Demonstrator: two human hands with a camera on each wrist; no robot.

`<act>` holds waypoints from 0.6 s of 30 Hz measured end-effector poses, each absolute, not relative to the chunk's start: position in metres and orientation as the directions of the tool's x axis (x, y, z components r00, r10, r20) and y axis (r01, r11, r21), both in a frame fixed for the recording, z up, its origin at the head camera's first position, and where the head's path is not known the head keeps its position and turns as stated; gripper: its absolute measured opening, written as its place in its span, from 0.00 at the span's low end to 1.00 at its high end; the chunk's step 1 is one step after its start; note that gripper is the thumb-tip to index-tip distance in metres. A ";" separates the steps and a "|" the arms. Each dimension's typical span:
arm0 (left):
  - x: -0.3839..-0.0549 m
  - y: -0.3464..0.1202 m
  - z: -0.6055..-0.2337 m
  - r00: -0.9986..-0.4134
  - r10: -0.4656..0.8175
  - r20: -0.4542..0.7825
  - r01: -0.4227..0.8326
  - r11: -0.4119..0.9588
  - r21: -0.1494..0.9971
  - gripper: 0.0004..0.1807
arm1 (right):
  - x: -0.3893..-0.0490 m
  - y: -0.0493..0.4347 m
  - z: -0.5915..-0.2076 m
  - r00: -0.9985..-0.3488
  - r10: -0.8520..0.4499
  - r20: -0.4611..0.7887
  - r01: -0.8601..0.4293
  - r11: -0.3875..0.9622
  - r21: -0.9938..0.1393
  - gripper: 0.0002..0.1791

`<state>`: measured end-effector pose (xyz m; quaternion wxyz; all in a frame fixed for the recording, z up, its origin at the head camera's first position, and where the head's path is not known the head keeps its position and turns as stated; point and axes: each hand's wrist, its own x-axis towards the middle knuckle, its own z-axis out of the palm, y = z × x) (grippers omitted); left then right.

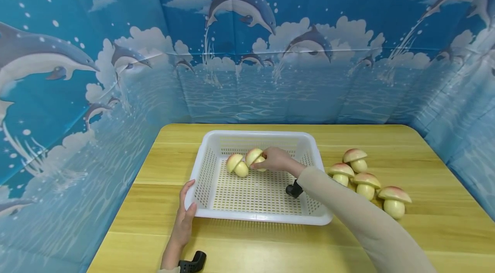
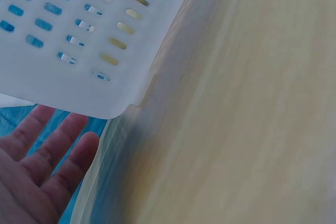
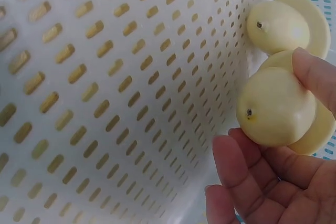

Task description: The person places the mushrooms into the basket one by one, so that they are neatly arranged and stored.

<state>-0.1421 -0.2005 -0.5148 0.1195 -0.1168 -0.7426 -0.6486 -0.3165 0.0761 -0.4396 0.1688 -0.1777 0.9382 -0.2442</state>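
Observation:
In the head view, a white perforated plastic basket [image 1: 255,217] sits on the wooden table. My right hand [image 1: 279,160] reaches inside it and pinches a model mushroom [image 1: 253,155] with a pinkish-yellow cap. The right wrist view shows that mushroom's pale rounded stem [image 3: 275,108] between thumb and fingers. Beside it lies a second mushroom [image 1: 236,165], its cap towards the left. At the basket's front left corner, my left hand [image 1: 182,221] touches the outside with spread fingers. Those fingers [image 2: 65,171] look nearly straight in the left wrist view.
Several more mushrooms [image 1: 365,185] stand in a cluster on the table [image 1: 444,230], right of the basket and beyond my right sleeve [image 1: 359,217]. A blue curtain [image 1: 247,92] printed with dolphins hangs along the table's back and sides.

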 end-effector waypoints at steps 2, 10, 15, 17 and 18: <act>-0.142 -0.201 -0.515 -0.943 0.019 0.331 0.331 0.132 0.934 0.30 | -0.317 0.075 -0.441 -0.882 -0.411 -0.229 -0.245 0.818 -0.521 0.24; -0.144 -0.200 -0.516 -0.938 0.018 0.347 0.347 0.122 0.930 0.30 | -0.319 0.073 -0.446 -0.887 -0.396 -0.238 -0.239 0.834 -0.497 0.25; -0.144 -0.200 -0.516 -0.938 0.019 0.345 0.345 0.120 0.931 0.30 | -0.321 0.074 -0.449 -0.884 -0.407 -0.230 -0.264 0.840 -0.473 0.25; -0.144 -0.201 -0.516 -0.939 0.019 0.343 0.342 0.125 0.931 0.30 | -0.321 0.074 -0.450 -0.883 -0.411 -0.227 -0.270 0.840 -0.470 0.25; -0.144 -0.201 -0.516 -0.940 0.020 0.342 0.341 0.127 0.931 0.30 | -0.321 0.074 -0.450 -0.883 -0.413 -0.225 -0.272 0.839 -0.471 0.25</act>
